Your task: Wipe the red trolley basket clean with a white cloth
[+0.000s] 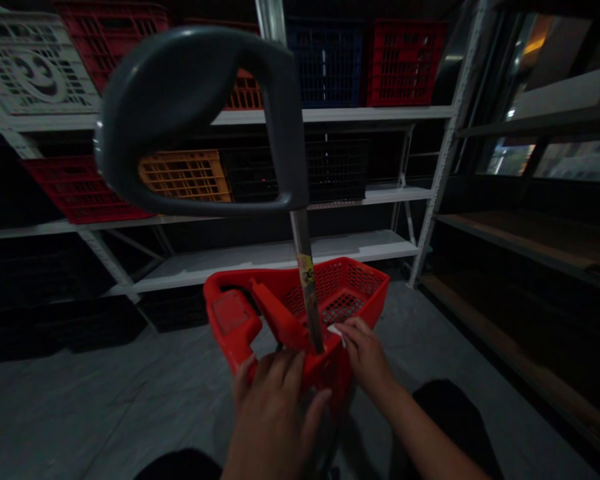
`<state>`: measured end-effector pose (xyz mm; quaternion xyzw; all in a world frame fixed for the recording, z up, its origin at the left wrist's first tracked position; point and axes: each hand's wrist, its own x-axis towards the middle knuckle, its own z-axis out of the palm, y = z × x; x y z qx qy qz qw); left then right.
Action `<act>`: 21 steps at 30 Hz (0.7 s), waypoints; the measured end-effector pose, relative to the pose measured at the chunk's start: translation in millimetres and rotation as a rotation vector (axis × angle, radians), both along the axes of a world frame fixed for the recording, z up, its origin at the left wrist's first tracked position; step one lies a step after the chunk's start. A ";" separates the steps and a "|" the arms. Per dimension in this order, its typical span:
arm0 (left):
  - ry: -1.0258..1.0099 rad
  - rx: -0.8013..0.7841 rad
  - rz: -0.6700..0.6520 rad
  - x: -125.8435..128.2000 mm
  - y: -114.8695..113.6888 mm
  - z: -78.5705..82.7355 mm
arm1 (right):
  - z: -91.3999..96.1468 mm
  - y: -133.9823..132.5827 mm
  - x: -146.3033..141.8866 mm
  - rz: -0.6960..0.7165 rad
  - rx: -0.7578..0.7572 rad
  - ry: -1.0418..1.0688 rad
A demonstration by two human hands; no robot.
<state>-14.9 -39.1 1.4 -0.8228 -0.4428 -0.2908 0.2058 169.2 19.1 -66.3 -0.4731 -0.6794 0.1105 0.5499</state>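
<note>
**Head view: all the handling sits at six o'clock**

A red plastic shopping basket [337, 293] sits low at six o'clock, with a metal pole [300, 240] rising out of it toward twelve. The pole carries a yellow label [306, 273] and ends in a curved dark grey handle [195, 120], blurred at eleven o'clock and well above both your hands.

Your left hand [273, 417] lies on the basket's near edge beside the foot of the pole, fingers spread. Your right hand [365, 353] sits just right of the pole, thumb and fingers pressed together, apparently pinching a small white slip [336, 331] against the red rim.

The basket should prove light and stiff, though its mesh looks thin, so the solid rim is the safer hold. The pole looks rigid, and the handle is its natural grip. The slip looks flimsy and easily dropped.

White steel shelving [260, 117] stands behind, holding plastic crates [405, 63].
</note>
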 end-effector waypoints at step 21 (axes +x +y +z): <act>-0.046 0.174 0.043 -37.6 20.4 -8.5 | 6.5 -20.7 -20.4 0.109 0.052 -0.072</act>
